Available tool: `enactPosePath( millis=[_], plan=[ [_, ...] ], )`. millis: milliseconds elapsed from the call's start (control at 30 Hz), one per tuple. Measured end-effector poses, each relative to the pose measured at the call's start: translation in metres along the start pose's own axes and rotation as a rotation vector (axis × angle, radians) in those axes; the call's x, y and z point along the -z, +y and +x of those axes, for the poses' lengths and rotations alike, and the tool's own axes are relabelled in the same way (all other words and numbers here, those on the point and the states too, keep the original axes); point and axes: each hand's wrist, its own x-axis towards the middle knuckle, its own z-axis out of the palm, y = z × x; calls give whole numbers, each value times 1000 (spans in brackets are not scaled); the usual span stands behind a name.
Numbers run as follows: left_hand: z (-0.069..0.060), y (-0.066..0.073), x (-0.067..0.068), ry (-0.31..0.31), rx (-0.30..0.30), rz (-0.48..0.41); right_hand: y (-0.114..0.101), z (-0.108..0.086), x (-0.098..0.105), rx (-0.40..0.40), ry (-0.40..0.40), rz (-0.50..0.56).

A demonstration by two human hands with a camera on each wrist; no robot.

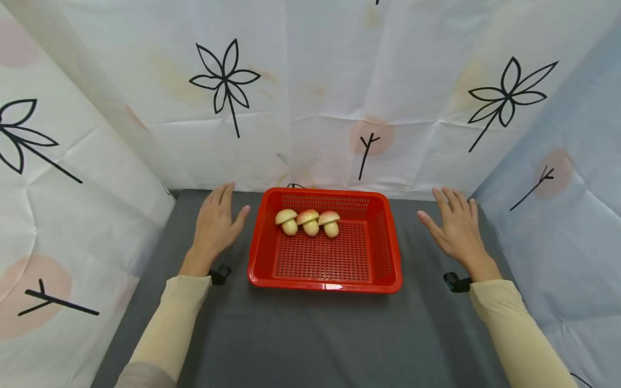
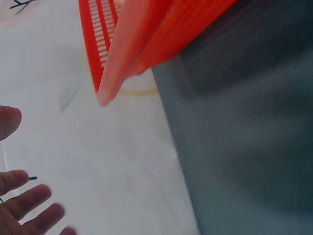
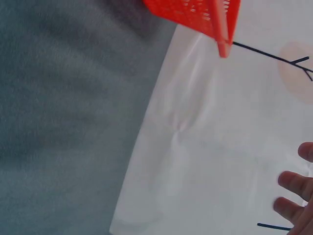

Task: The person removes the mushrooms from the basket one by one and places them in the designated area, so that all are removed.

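A red plastic basket [image 1: 322,287] with slotted walls stands on the grey cloth in the head view. Inside, toward its back left, three mushrooms [image 1: 310,222] with pale stems and reddish-yellow caps lie side by side. My left hand [image 1: 215,223] is to the left of the basket, apart from it, fingers extended and thumb spread. On the other side, my right hand [image 1: 454,226] is held out the same way, farther from the basket. Neither hand touches anything. Part of the basket [image 2: 132,49] also shows in the left wrist view, beyond the left fingers [image 2: 29,200].
Grey cloth [image 1: 310,339] covers the table. White fabric [image 1: 310,108] printed with black flowers and twigs rises behind it and along both sides. A black band [image 1: 220,275] is on the left wrist, and another black band [image 1: 457,282] is on the right.
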Motion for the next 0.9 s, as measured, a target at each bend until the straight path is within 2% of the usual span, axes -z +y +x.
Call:
enactPosePath(
  millis=[133,233,367,600,733,900],
  plan=[
    [-9,1,-8,-83,71,-179,-7,-5,-1,18,17,76],
    [-16,0,-17,-137,117,-325,-14,-11,0,-14,-12,142],
    [-24,-3,-31,-177,158,-490,-23,-19,1,-52,-48,199],
    [-35,-7,-54,-253,263,-709,-39,-22,-5,-51,-31,306],
    [-40,-10,-64,-288,317,-804,-48,-21,-10,-38,-20,356],
    [-43,-13,-76,-297,360,-934,-61,-17,-18,-10,-32,399]
  ],
)
